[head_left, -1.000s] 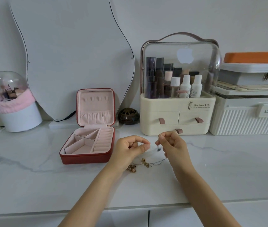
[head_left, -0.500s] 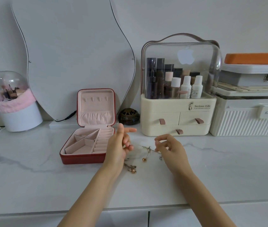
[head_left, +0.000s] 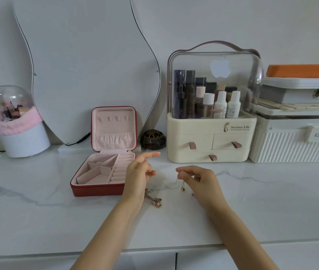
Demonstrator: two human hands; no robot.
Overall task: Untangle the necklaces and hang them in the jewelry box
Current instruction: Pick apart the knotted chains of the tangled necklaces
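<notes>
Right hand pinches a thin chain with dangling bead, left hand pinches the other end, index finger straight, beside the open box.

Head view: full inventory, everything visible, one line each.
jewelry box: 1, red outside, pink lining, open, on counter left of hands
necklaces: tangled bunch, count unclear, gold and silver, on counter between the hands, strands lifted by both
mirror: 1, wavy outline, leaning on wall
brush holder: 1, white with pink band and clear dome, far left
incense pot: 1, dark brown, behind jewelry box
cosmetics organizer: 1, cream with clear lid, three drawers, bottles inside
storage boxes: stacked, white, orange item on top, far right
counter: white marble
left hand: pinches chain, index finger extended
right hand: pinches chain with hanging gold bead
</notes>
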